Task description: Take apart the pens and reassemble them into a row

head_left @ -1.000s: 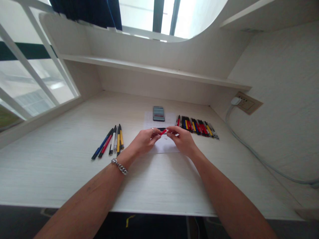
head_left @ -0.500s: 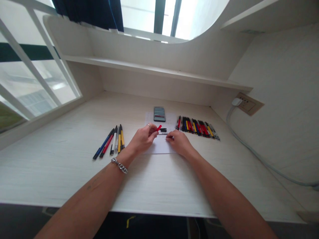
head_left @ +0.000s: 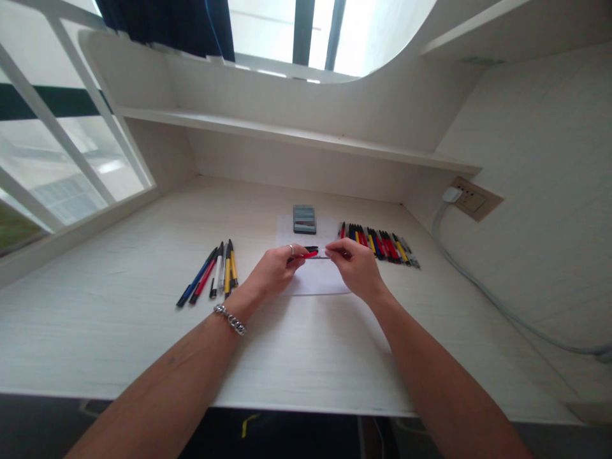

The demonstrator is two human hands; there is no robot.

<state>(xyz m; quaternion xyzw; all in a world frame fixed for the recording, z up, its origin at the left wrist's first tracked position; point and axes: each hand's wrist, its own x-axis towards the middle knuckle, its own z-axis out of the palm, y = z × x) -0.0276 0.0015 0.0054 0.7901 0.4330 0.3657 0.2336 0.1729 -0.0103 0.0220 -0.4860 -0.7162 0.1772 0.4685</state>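
Pen part, red (head_left: 310, 254), is pinched by the left hand (head_left: 277, 266), best kept steady over the paper (head_left: 313, 280); right hand's (head_left: 357, 266) fingertips are pinched together, contents too small to tell.

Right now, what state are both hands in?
Left hand: closed, holding a red pen part.
Right hand: fingertips pinched together; anything between them is too small to tell.

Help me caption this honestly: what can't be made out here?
All in the head view:
Red piece: one end hidden by the left hand.
Right hand: anything it pinches is too small to tell.
Row of pens: some near ends hidden by the right hand.
Yellow strip at the bottom: too small to identify.
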